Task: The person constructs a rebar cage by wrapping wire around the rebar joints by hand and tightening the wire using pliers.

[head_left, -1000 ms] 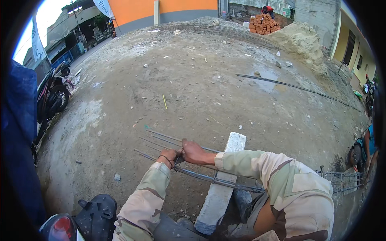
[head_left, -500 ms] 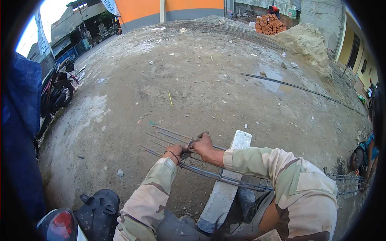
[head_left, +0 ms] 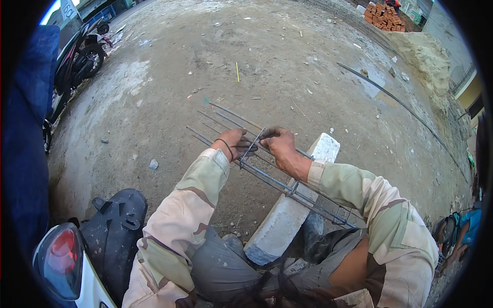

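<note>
The left hand [head_left: 235,142] has opened, gripping nothing visible; the right hand [head_left: 281,148] seems to pinch the metal ring [head_left: 253,144], probably guiding it alone.

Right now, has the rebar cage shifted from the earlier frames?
No, no visible shift either way: the rebar cage keeps its farthest rod tip beside the green scrap on the ground.

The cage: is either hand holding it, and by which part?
The right hand seems to pinch the cage by its end hoop, near the far corner. The left hand is at the hoop; whether it grips cannot be told.
</note>
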Available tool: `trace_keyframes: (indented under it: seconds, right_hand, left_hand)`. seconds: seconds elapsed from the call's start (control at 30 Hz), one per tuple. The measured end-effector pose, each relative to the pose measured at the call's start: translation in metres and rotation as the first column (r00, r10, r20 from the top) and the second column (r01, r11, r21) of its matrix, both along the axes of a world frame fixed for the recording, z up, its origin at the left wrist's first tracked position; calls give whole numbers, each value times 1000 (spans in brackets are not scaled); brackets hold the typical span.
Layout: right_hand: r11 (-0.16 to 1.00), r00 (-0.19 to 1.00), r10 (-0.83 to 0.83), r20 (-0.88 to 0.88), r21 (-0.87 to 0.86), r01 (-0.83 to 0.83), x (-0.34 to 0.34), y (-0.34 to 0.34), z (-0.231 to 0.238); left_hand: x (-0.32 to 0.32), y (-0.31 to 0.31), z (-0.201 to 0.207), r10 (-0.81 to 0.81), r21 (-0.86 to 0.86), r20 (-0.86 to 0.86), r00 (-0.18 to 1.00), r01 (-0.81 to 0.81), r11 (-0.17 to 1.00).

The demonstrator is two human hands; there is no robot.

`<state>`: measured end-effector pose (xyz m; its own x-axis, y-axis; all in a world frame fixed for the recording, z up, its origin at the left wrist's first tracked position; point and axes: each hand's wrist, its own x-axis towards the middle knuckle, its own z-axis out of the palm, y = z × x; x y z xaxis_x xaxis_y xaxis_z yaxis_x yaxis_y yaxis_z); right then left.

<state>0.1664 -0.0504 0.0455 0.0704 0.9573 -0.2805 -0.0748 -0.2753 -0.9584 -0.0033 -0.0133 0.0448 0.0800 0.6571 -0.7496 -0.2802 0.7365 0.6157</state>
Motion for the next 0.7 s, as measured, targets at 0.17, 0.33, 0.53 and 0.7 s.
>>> trace_keyframes:
  seconds: [0.17, 0.33, 0.53, 0.7]
  right_hand:
    - [911, 793, -34, 608, 345, -226, -6, -17, 8]
    - [618, 738, -101, 667, 623, -479, -5, -30, 13]
    - [556, 374, -88, 923, 357, -750, -7, -34, 32]
    - [440, -24, -106, 994, 25, -898, -21, -20, 47]
  left_hand:
    - [-2, -10, 21, -65, 30, -27, 997, 66, 997]
    - [8, -12, 13, -59, 94, -139, 989, 72, 993]
    - [2, -11, 19, -124, 122, -110, 986, 137, 983]
    - [-5, 2, -2, -88, 37, 10, 996, 87, 995]
